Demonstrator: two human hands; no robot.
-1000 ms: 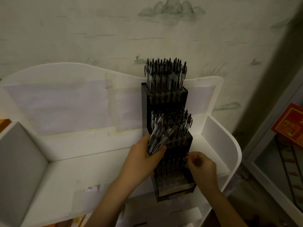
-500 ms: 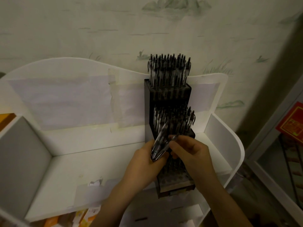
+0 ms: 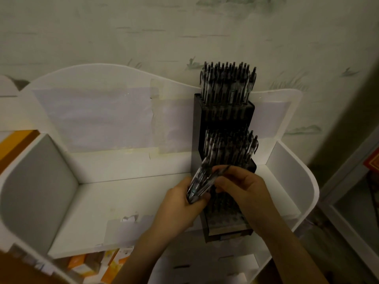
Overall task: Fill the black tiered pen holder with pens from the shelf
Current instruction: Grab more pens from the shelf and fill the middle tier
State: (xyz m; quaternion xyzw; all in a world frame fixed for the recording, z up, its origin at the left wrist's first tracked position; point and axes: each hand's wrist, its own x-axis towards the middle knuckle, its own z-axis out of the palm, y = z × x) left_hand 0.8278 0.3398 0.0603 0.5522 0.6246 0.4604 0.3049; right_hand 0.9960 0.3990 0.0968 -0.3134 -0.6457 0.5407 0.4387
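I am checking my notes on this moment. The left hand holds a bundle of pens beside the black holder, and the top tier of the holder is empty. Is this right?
Not quite. In the head view the top tier of the black holder is packed with pens, not empty. The rest stands: the left hand holds a bundle of pens beside the holder.

You face a dim room: pale wallpaper (image 3: 143,27) with faint green landscape prints behind a white shelf unit (image 3: 295,167), grey floor (image 3: 328,242) below.
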